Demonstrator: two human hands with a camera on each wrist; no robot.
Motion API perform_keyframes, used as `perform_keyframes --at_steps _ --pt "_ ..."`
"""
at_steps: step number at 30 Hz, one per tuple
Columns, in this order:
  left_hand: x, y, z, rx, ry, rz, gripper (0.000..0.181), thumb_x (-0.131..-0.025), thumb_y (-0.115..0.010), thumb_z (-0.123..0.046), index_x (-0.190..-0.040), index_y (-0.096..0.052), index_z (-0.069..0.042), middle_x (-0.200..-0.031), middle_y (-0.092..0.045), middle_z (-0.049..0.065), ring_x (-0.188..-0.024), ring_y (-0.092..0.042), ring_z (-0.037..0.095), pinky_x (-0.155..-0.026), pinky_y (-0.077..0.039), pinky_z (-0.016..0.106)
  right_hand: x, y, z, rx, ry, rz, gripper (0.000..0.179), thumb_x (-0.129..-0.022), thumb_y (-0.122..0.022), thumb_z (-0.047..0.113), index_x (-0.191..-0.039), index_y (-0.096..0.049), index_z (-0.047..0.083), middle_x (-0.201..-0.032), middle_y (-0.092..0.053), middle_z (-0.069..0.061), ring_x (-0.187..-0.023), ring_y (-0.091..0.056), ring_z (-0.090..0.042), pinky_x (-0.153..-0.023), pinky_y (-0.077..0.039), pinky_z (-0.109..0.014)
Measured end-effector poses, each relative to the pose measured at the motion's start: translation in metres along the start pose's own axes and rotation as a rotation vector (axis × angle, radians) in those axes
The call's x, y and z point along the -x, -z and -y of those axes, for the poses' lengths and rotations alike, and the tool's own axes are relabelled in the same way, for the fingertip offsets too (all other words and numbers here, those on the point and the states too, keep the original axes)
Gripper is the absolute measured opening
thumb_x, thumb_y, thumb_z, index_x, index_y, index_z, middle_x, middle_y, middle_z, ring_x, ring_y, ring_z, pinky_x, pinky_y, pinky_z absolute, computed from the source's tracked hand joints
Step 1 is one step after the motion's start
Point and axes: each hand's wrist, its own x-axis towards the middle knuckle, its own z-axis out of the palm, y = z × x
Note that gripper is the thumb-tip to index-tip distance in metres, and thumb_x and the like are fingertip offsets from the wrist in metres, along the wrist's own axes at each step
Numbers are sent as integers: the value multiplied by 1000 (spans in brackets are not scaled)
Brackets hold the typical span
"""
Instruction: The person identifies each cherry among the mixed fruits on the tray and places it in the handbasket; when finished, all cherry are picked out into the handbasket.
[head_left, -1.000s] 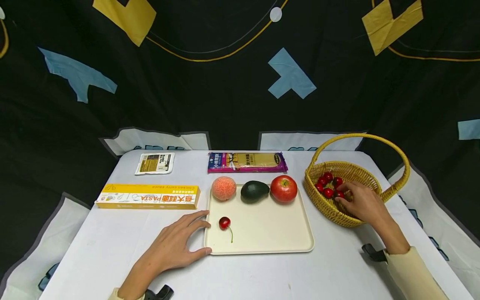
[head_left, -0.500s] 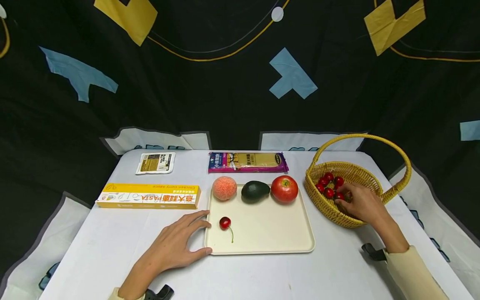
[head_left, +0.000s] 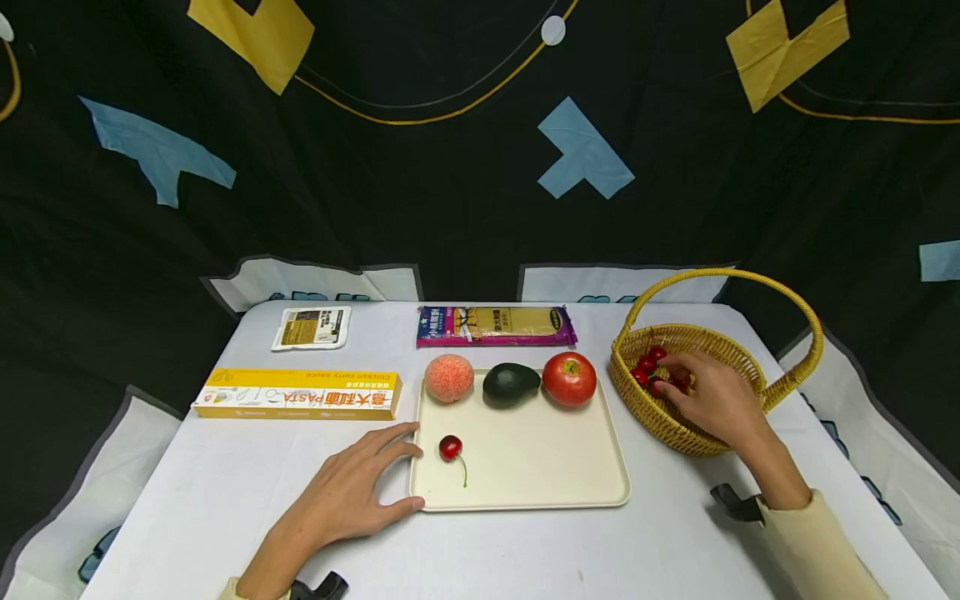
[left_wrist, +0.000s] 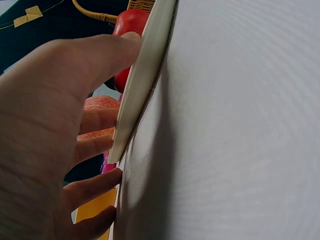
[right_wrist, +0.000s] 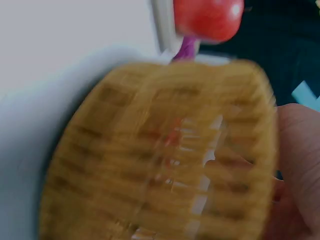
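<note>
My left hand (head_left: 348, 487) rests at the left edge of the cream tray (head_left: 525, 487). Its thumb touches the near corner and its relaxed fingertips the side rim. On the tray lie a cherry (head_left: 451, 448) with a stem, a peach-coloured textured ball (head_left: 448, 378), an avocado (head_left: 511, 384) and a red apple (head_left: 569, 380). My right hand (head_left: 716, 400) reaches into the wicker basket (head_left: 652, 421), thumb and fingers bent among several cherries (head_left: 647, 364). Whether they pinch one is hidden by the hand; the basket wall blocks most of it in the right wrist view.
A yellow pasta box (head_left: 296, 394) lies left of the tray. Behind it are a small white packet (head_left: 311, 327) and a purple noodle pack (head_left: 497, 326). The basket's tall handle (head_left: 806, 333) arches up beside my right forearm.
My right hand has shifted a little to the left and farther over the cherries in the basket, covering more of them. My left hand and the tray have stayed put.
</note>
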Motion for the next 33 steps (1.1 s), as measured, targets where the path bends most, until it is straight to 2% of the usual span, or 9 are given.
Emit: perform_keyframes --at_steps 5,14,20,24,33 --pt "1 -1 0 0 -2 -6 51 -84 -83 -64 -124 -70 -35 -163 -50 -12 -146 -53 21 -101 -56 52 -4 -2 29 -63 59 -38 34 -93 -85 18 -124 -75 8 -121 -74 -15 -95 -71 -32 -76 -61 -52" --pt "1 0 0 -8 2 5 52 -84 -83 -64 -126 -70 -35 -163 -50 -10 -146 -54 23 -102 -55 53 -8 -23 83 -117 216 -69 32 -90 -89 17 -119 -76 9 -112 -74 -7 -89 -71 -25 -74 -63 -42" --pt "0 0 0 0 -2 5 52 -85 -83 -64 -126 -70 -35 -163 -50 -10 -146 -54 22 -102 -55 52 -9 -38 110 -174 354 -80 37 -87 -92 17 -118 -75 7 -111 -74 -9 -85 -74 -24 -72 -65 -39" --pt "0 0 0 -1 0 8 52 -85 -82 -64 -126 -70 -35 -163 -50 -10 -146 -54 22 -103 -55 52 -8 -49 124 -228 432 -46 38 -88 -91 15 -121 -73 9 -112 -73 -9 -88 -76 -22 -75 -65 -37" --pt "0 0 0 1 1 7 52 -84 -83 -64 -126 -70 -35 -163 -50 -11 -146 -54 22 -104 -55 52 -7 -69 151 -259 493 63 34 -91 -88 19 -121 -74 13 -111 -73 -5 -95 -75 -19 -79 -63 -32"
